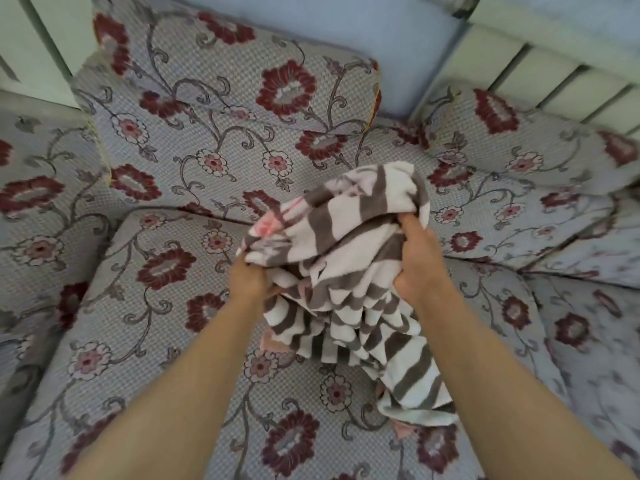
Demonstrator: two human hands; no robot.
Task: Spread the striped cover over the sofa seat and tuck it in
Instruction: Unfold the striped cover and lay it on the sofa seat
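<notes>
The striped cover (349, 271), white with grey-brown stripes and a few pink patches, hangs bunched up above the sofa seat (145, 358). My left hand (247, 277) grips its left side, fingers buried in the folds. My right hand (420, 261) grips the upper right part, fingers curled into the fabric. The cover's lower end trails down onto the seat cushion near the right. The seat wears a grey fabric with dark red flowers.
A floral back cushion (221, 109) leans behind the seat. Another floral cushion (526, 161) lies at the right. The left armrest (31, 209) borders the seat. Pale panelled furniture (554, 64) stands at the upper right.
</notes>
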